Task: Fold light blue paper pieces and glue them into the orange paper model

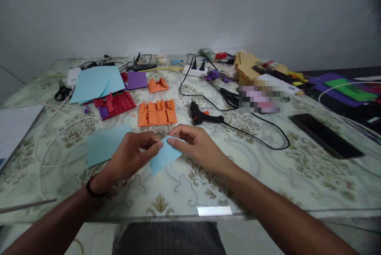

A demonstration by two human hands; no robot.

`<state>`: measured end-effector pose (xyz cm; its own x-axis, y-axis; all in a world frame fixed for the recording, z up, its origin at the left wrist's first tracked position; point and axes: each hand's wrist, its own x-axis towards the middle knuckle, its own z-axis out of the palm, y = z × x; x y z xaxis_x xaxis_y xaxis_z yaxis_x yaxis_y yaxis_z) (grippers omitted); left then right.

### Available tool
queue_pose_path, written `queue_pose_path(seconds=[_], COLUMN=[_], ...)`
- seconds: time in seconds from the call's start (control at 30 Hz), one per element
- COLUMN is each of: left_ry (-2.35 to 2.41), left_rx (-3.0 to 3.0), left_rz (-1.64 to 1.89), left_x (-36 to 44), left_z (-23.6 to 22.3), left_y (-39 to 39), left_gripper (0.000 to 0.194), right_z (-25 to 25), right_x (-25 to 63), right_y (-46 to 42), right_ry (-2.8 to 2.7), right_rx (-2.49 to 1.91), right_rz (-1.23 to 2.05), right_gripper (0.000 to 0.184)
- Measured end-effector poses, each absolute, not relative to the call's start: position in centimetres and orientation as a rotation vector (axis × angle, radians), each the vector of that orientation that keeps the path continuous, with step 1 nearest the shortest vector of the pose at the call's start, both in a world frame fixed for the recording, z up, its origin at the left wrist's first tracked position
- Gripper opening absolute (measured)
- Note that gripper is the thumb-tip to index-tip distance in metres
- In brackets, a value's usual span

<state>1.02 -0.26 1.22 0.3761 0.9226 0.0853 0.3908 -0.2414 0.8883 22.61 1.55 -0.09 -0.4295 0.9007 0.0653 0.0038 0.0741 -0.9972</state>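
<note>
Both hands pinch one small light-blue sheet of paper (163,158) just above the table, near its front middle. My left hand (135,152) grips the sheet's upper left edge between thumb and fingers. At the upper right edge, my right hand (198,144) holds it the same way, thumb on top. Another light-blue paper (102,144) lies flat, partly behind my left hand. Beyond the hands sit an orange folded-paper piece (157,114) and a smaller orange one (158,84). A black glue gun (205,116) rests on its side to the right of them.
Red folded paper (119,103) lies under light-blue sheets (97,84), beside a purple paper square (137,80). A white power strip (195,70) stands at the back. Black cord loops across the right side, near a dark phone (326,135). White cable (40,156) curls at left.
</note>
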Motion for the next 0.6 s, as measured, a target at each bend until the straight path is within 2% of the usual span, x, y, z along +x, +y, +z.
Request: queue_pose_path(seconds=[0.1,0.3,0.6], left_ry=[1.093,0.990,1.058], left_rx=[1.707,1.687,1.641], left_rz=[0.857,0.836,0.872], left_x=[1.0,0.9,0.8], left_z=[0.6,0.3,1.5], left_y=[-0.2,-0.2,-0.3], left_gripper=[0.017,0.016,0.014], right_z=[-0.1,0.1,0.3], right_x=[22.4,22.2,23.0], right_y=[1.3,1.0,1.6], right_ry=[-1.655,-1.756,-1.461], right_rx=[-0.929,-0.948,-0.854], right_rz=[1.397,1.335,1.369], right_gripper=[0.017,0.013,0.012])
